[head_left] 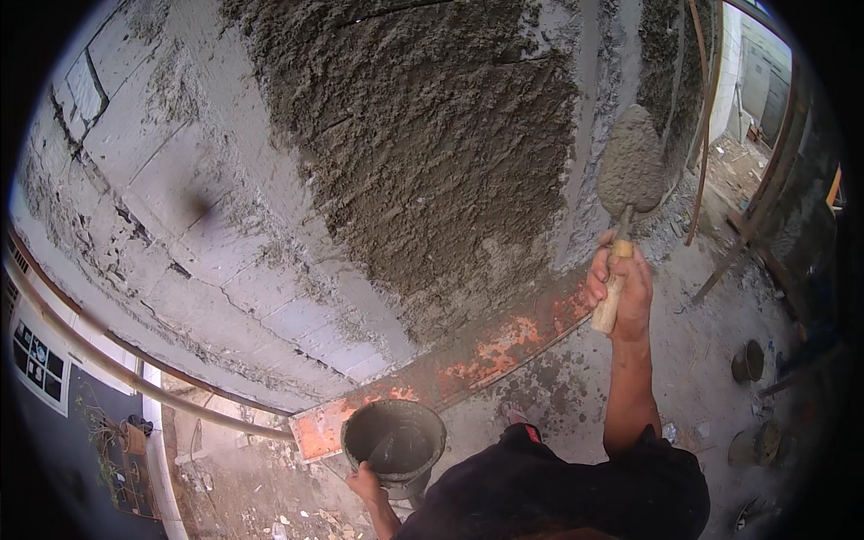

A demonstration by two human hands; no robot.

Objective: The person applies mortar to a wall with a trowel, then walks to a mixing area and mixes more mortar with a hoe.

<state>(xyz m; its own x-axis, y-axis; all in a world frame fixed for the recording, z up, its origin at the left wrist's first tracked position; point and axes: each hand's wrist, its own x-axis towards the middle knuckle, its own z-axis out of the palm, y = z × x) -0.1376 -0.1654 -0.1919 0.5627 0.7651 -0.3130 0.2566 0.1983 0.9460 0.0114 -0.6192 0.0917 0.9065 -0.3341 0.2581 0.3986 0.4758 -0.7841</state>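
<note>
My right hand is closed round the wooden handle of a trowel, raised near the right side of the wall. Grey wet mortar covers the trowel's blade. Low and left of centre, my left hand grips the near rim of a bucket with its fingers over the edge. Some wet grey mix shows inside the bucket. Ahead, a broad patch of rough, dark wet mortar covers the wall between smoother pale strips.
A mortar-splashed orange board runs along the wall's foot. Pale bare blocks show to the left, above a long curved pole. Wooden poles lean at the right. A dark bucket stands on the debris-strewn floor.
</note>
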